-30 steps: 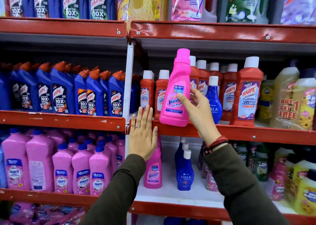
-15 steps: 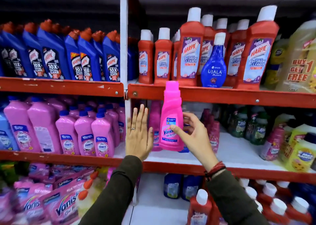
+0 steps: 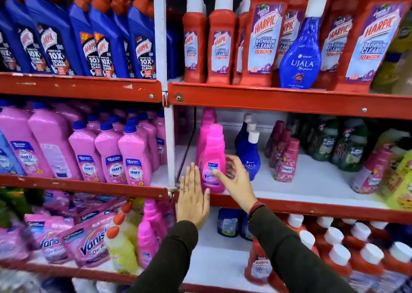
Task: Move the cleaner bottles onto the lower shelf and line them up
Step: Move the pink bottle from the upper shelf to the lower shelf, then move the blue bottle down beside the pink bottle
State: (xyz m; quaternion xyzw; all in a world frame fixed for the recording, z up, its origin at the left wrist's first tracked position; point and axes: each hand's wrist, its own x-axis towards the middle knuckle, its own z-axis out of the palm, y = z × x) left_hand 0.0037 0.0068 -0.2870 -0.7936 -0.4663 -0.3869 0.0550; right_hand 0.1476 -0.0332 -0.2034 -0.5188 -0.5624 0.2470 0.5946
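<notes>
A pink Vanish bottle [image 3: 213, 156] stands upright at the front left of the lower shelf [image 3: 312, 208], just in front of a second pink bottle [image 3: 207, 120]. My right hand [image 3: 235, 176] hovers at its right side with fingers spread; the thumb tip lies over the label and the grip looks loose. My left hand [image 3: 192, 200] is flat and holds nothing, palm against the red shelf edge just left of the bottle. Three blue Ujala bottles [image 3: 248, 156] stand in a row right of the pink one. One more blue Ujala bottle [image 3: 299, 54] stands on the upper shelf [image 3: 267, 101].
Red Harpic bottles [image 3: 260, 40] crowd the upper shelf around the Ujala bottle. A white upright post [image 3: 168, 136] borders the bay on the left. Small Comfort bottles [image 3: 286, 161] and dark green bottles [image 3: 347, 145] fill the lower shelf's right side. White shelf floor shows between them.
My right hand carried the pink bottle down from the upper shelf and set it on the lower shelf, then loosened its fingers. My left hand stayed at the shelf edge.
</notes>
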